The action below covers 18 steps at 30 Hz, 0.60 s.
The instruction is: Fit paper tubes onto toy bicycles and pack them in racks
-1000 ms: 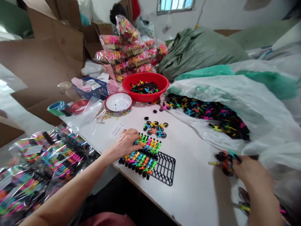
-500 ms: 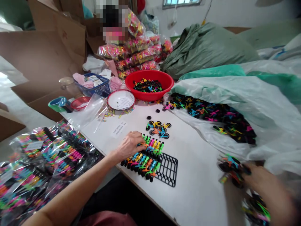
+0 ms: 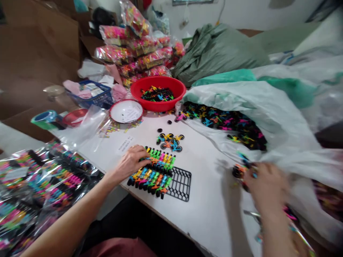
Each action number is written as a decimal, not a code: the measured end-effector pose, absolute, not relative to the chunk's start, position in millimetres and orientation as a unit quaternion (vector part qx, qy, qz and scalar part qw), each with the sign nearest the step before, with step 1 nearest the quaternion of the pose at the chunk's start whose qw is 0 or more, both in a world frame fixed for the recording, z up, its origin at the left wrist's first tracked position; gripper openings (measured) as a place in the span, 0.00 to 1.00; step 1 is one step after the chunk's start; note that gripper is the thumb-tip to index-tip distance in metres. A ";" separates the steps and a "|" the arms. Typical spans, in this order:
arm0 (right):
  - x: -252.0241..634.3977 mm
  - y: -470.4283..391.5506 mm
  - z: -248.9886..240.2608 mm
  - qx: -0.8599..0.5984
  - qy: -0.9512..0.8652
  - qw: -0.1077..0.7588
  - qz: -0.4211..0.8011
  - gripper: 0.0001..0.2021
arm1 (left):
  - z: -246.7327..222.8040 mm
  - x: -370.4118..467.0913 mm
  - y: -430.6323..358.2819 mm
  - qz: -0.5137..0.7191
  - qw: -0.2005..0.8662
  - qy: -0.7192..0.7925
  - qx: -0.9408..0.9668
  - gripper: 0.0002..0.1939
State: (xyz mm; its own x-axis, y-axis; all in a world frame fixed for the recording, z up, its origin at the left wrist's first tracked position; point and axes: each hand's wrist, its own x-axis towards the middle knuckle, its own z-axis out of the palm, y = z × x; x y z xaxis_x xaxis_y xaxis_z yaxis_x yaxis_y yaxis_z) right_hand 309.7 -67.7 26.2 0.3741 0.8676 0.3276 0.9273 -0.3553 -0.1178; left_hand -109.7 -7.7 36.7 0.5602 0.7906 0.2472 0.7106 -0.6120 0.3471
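Note:
My left hand (image 3: 132,160) rests at the left end of a black grid rack (image 3: 182,184) filled with rows of small coloured pieces (image 3: 154,178). Its fingers close on an orange and blue piece among the rows. At the right, my right hand (image 3: 264,182) is raised over the table, blurred, its fingers closed round several small toy bicycles (image 3: 239,171) with black wheels. The right part of the rack holds no pieces. Behind it, a small pile of toy bicycles (image 3: 171,142) lies on the white table (image 3: 206,200).
A red basin (image 3: 158,104) of toys and a white bowl (image 3: 126,111) stand at the back. Plastic sheeting (image 3: 278,107) with a heap of black toys (image 3: 227,123) lies right. Packed bags (image 3: 53,175) fill the left; a blue basket (image 3: 93,96) stands behind.
The view has shifted, moving the table things left and slightly up. My right hand has come inward and up with the toy bicycles. My left hand stays at the rack.

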 end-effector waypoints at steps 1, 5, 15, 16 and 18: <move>286.5 -66.3 26.4 -0.798 -0.576 0.107 -0.140 0.10 | 36.7 -110.1 -7.8 0.195 0.101 0.422 0.880 0.12; 218.3 -62.2 2.5 -0.706 -0.702 0.023 -0.089 0.10 | 52.1 -101.9 -10.6 0.214 0.075 0.410 0.884 0.15; 201.0 -77.2 -11.9 -0.750 -0.653 0.110 0.016 0.09 | 46.7 -20.9 -23.6 0.167 0.078 0.330 0.926 0.10; 198.9 -78.6 -10.3 -0.750 -0.645 0.145 0.034 0.08 | 44.1 -20.6 -23.4 0.174 0.077 0.330 0.925 0.11; 192.6 -80.5 -10.1 -0.744 -0.619 0.237 0.083 0.08 | 42.9 -22.4 -23.9 0.179 0.079 0.323 0.926 0.10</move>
